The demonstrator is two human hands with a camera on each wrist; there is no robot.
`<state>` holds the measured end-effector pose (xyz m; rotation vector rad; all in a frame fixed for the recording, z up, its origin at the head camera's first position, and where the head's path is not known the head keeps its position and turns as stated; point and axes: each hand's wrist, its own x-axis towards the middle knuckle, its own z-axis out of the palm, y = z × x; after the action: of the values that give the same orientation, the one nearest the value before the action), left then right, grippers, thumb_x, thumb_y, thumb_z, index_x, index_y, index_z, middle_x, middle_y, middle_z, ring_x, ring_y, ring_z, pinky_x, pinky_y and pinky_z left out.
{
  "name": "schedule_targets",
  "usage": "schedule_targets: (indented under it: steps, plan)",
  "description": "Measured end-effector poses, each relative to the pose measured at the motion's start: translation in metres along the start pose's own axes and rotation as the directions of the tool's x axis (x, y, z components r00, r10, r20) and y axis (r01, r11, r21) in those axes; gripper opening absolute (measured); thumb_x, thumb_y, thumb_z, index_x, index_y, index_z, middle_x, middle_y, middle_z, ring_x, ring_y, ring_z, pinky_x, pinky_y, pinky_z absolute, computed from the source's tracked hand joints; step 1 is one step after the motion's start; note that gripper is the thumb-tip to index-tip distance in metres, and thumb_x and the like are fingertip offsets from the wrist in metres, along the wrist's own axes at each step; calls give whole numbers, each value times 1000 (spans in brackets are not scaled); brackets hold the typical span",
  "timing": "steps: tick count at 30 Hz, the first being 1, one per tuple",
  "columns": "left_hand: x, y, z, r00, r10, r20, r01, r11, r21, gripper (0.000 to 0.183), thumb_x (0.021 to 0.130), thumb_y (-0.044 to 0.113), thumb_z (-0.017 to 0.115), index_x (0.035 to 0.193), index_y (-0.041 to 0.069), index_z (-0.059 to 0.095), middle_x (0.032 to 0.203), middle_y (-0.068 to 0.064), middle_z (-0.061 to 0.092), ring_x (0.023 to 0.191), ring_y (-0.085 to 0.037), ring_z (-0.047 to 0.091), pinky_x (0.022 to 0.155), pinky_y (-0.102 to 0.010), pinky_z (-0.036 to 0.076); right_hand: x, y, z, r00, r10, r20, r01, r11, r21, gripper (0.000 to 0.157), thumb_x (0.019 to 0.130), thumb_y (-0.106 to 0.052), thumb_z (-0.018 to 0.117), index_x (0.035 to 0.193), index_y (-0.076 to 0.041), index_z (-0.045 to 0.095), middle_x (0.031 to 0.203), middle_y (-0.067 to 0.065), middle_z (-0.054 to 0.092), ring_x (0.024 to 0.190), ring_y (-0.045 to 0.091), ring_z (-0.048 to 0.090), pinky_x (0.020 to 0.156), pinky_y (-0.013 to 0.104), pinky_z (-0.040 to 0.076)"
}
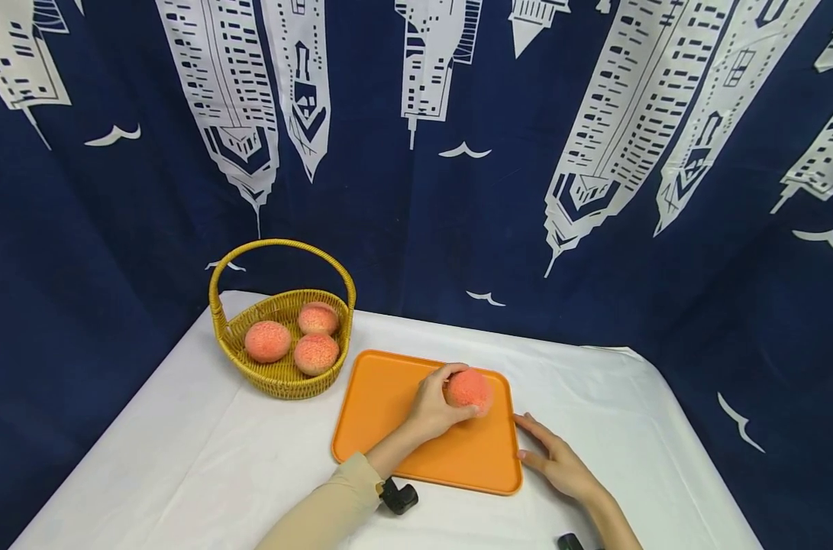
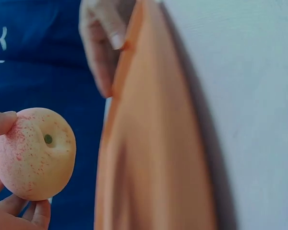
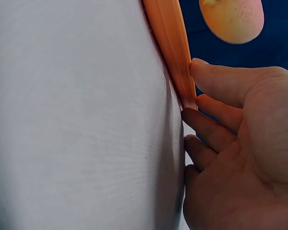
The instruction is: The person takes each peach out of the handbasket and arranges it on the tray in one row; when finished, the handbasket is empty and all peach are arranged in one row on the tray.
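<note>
My left hand (image 1: 435, 405) grips a pink-orange peach (image 1: 469, 391) over the right part of an orange tray (image 1: 375, 412). The left wrist view shows the thumb and fingers around this peach (image 2: 36, 153), with a dark spot in its dimple, apart from the tray. My right hand (image 1: 560, 466) rests at the tray's right edge, its fairly straight thumb and fingers touching the rim. In the right wrist view, the thumb (image 3: 221, 79) and fingertips lie along the tray's edge (image 3: 173, 43). Whether any finger goes under the rim cannot be told.
Left of the tray, a yellow wicker basket (image 1: 285, 388) with a tall handle holds three peaches (image 1: 268, 341). A white cloth (image 1: 182, 458) covers the table. Behind it hangs a dark blue curtain (image 1: 389, 229) printed with white buildings and birds.
</note>
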<state>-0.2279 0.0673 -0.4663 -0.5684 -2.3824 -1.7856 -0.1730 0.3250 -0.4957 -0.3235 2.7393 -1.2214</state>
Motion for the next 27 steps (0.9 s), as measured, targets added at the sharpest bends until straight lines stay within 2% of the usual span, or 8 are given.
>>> schedule_targets:
  steps: [4,8,13,16,21,27]
  plan:
    - [0,-5,17,1000,10,0,-10,999,45,60,70,14,86,125,15,61,119,-4,65,108,-23,58,91,-35,49,0,1,0,1000,-2,-4,2,1000,7,60,91,-23,67,146,-9,46,155,24,32,145,42,23,112,65,18]
    - [-1,-9,28,1000,7,3,-7,1000,28,55,71,11,85,121,15,63,119,-3,65,109,-21,58,91,-32,50,0,2,0,1000,0,-4,0,1000,7,60,92,-23,66,146,-9,46,155,23,32,145,41,23,113,65,20]
    - [0,-8,33,997,78,21,-78,997,-7,39,74,4,79,111,11,68,114,-4,66,108,-20,60,93,-31,51,-1,1,0,1000,-9,-11,9,1000,-13,59,92,-23,66,146,-10,46,155,22,33,145,40,25,112,63,21]
    - [0,-8,32,993,110,32,-111,994,12,38,74,3,78,111,10,68,113,-4,66,107,-18,61,94,-29,51,-1,1,0,1000,-10,-20,9,1000,-23,59,91,-23,67,145,-10,47,155,22,34,145,39,26,112,63,22]
    - [0,-11,29,997,71,29,-71,997,-11,39,73,4,80,110,9,69,112,-5,66,102,-16,60,90,-26,51,-1,1,0,1000,6,-11,-6,1000,-16,59,92,-25,66,146,-11,46,155,21,33,145,38,25,112,62,20]
    - [0,-16,28,998,-22,64,27,997,-76,41,73,7,82,112,7,68,113,-7,64,93,-15,60,80,-22,53,0,1,1,1000,-5,-10,5,1000,-6,59,92,-24,66,145,-10,46,155,23,32,145,41,24,112,64,20]
